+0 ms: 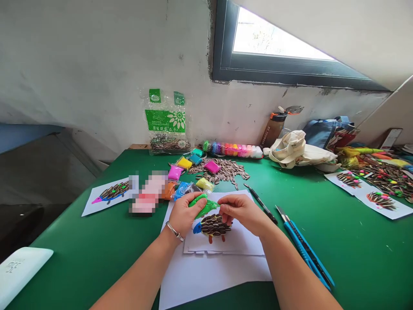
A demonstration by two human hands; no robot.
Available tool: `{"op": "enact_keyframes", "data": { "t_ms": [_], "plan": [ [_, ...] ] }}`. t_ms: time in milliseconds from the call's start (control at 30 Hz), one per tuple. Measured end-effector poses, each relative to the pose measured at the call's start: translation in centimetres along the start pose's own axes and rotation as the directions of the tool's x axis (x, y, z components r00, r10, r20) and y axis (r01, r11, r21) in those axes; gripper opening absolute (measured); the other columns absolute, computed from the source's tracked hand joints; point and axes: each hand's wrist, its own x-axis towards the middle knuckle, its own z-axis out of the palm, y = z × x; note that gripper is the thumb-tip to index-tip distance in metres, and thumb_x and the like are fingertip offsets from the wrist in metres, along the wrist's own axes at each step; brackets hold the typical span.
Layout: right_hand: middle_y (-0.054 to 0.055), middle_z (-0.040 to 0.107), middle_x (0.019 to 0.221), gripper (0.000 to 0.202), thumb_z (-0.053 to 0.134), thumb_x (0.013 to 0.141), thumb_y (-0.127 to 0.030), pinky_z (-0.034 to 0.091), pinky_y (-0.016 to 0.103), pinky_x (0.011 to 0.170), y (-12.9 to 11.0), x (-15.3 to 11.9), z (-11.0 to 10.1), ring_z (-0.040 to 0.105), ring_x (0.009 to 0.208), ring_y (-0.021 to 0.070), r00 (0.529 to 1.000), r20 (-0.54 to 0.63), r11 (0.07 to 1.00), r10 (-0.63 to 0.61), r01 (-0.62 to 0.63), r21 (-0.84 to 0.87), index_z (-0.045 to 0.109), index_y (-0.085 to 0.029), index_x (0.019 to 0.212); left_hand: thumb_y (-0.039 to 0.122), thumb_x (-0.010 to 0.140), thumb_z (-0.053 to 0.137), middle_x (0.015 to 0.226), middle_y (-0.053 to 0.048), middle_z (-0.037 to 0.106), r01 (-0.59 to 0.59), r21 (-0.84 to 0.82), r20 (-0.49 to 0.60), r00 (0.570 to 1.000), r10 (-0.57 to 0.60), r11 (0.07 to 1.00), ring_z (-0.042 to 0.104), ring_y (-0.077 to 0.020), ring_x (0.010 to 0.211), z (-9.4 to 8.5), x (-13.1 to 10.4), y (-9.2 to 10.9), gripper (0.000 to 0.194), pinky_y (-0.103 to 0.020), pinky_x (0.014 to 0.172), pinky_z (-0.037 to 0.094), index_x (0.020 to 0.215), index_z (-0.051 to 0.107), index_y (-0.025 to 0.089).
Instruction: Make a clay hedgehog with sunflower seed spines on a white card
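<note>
My left hand (185, 215), with a bracelet at the wrist, is closed around a packet of green modelling clay (206, 207). The fingers of my right hand (241, 212) are pinched together at the packet's tapered right end. Just below the hands, a hedgehog picture (214, 227) made with sunflower seeds lies on white paper; it has a blue head and orange-brown feet, and its upper edge is partly covered by my hands. A larger white sheet (206, 280) is spread underneath.
Clay packets (184, 162) surround a heap of sunflower seeds (226, 172). Right of the paper lie a black pen (261, 203) and a blue utility knife (306, 249) with its blade showing. Finished hedgehog pictures (111, 193) lie left; a power bank (24, 275) is at front left.
</note>
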Motion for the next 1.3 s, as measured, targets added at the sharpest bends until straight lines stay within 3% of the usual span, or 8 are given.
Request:
{"op": "enact_keyframes", "data": {
  "t_ms": [167, 300, 633, 767, 900, 1000, 1133, 1300],
  "plan": [
    [-0.003, 0.057, 0.051, 0.032, 0.059, 0.077, -0.047, 0.029, 0.018, 0.034, -0.59, -0.07, 0.11, 0.047, 0.036, 0.0071, 0.996, -0.065, 0.997, 0.053, -0.056, -0.055, 0.053, -0.017, 0.067, 0.046, 0.064, 0.075, 0.088, -0.008, 0.070, -0.002, -0.017, -0.021, 1.000, 0.001, 1.000, 0.066, -0.0242, 0.078, 0.07, -0.06, 0.00, 0.048, -0.035, 0.071, 0.055, 0.098, 0.069, 0.013],
    [-0.008, 0.043, 0.039, 0.034, 0.059, 0.077, -0.046, 0.019, 0.018, 0.034, -0.79, -0.06, 0.08, 0.030, 0.033, 0.0031, 0.986, -0.165, 0.997, 0.012, -0.024, -0.071, 0.049, -0.018, 0.062, 0.046, 0.064, 0.075, 0.083, -0.008, 0.070, -0.015, -0.018, -0.030, 0.999, 0.014, 1.000, 0.067, -0.0244, 0.077, 0.08, -0.07, 0.05, 0.046, -0.036, 0.073, 0.055, 0.096, 0.070, 0.013],
    [0.003, 0.065, 0.077, 0.029, 0.063, 0.073, -0.041, 0.047, 0.024, 0.049, -0.51, -0.02, 0.93, 0.061, 0.054, 0.0113, 0.995, -0.090, 0.992, 0.051, -0.040, 0.117, 0.060, -0.017, 0.088, 0.048, 0.062, 0.076, 0.089, -0.009, 0.069, -0.003, -0.026, -0.033, 0.999, 0.002, 1.000, 0.066, -0.0231, 0.075, 0.14, -0.12, 0.39, 0.052, -0.035, 0.069, 0.056, 0.098, 0.068, 0.011],
    [0.001, 0.063, 0.062, 0.033, 0.060, 0.075, -0.049, 0.031, 0.019, 0.032, -0.54, 0.03, 0.79, 0.050, 0.036, 0.0074, 0.995, -0.095, 0.999, 0.041, -0.039, 0.026, 0.057, -0.016, 0.071, 0.048, 0.061, 0.076, 0.086, -0.008, 0.069, 0.019, -0.053, -0.039, 0.999, -0.022, 0.998, 0.066, -0.0228, 0.073, 0.12, -0.09, 0.33, 0.053, -0.035, 0.067, 0.057, 0.099, 0.068, 0.011],
    [-0.006, 0.046, 0.042, 0.037, 0.058, 0.077, -0.051, 0.017, 0.018, 0.033, -0.48, 0.14, 0.49, 0.030, 0.033, 0.0035, 0.980, -0.198, 1.000, 0.020, -0.022, -0.011, 0.054, -0.017, 0.063, 0.047, 0.060, 0.078, 0.085, -0.008, 0.069, 0.035, -0.073, -0.035, 0.999, -0.038, 0.997, 0.067, -0.0214, 0.070, 0.13, -0.05, 0.22, 0.054, -0.035, 0.067, 0.056, 0.099, 0.067, 0.011],
    [-0.006, 0.044, 0.050, 0.036, 0.060, 0.076, -0.051, 0.022, 0.017, 0.037, -0.58, 0.13, 0.38, 0.033, 0.040, 0.0039, 0.977, -0.215, 0.990, 0.009, 0.022, 0.142, 0.057, -0.017, 0.068, 0.046, 0.059, 0.078, 0.085, -0.007, 0.069, 0.049, -0.099, -0.031, 0.998, -0.052, 0.994, 0.066, -0.0206, 0.069, 0.12, -0.02, 0.17, 0.053, -0.034, 0.066, 0.056, 0.098, 0.068, 0.012],
    [-0.001, 0.054, 0.071, 0.029, 0.063, 0.075, -0.043, 0.041, 0.020, 0.049, -0.78, 0.03, 0.25, 0.049, 0.054, 0.0070, 0.985, -0.166, 0.938, 0.053, 0.008, 0.346, 0.062, -0.016, 0.087, 0.046, 0.060, 0.078, 0.081, -0.006, 0.068, 0.044, -0.107, -0.033, 0.998, -0.048, 0.993, 0.066, -0.0190, 0.066, 0.05, 0.07, 0.11, 0.053, -0.032, 0.063, 0.056, 0.098, 0.067, 0.012],
    [0.004, 0.062, 0.081, 0.025, 0.068, 0.070, -0.029, 0.053, 0.029, 0.066, -0.66, -0.02, 0.11, 0.061, 0.065, 0.0123, 0.992, -0.096, 0.946, 0.086, -0.051, 0.319, 0.064, -0.015, 0.090, 0.045, 0.060, 0.078, 0.074, -0.004, 0.068, 0.043, -0.109, -0.044, 0.998, -0.048, 0.993, 0.065, -0.0178, 0.061, 0.07, 0.11, 0.27, 0.053, -0.030, 0.059, 0.055, 0.099, 0.067, 0.011]
  ]
}}
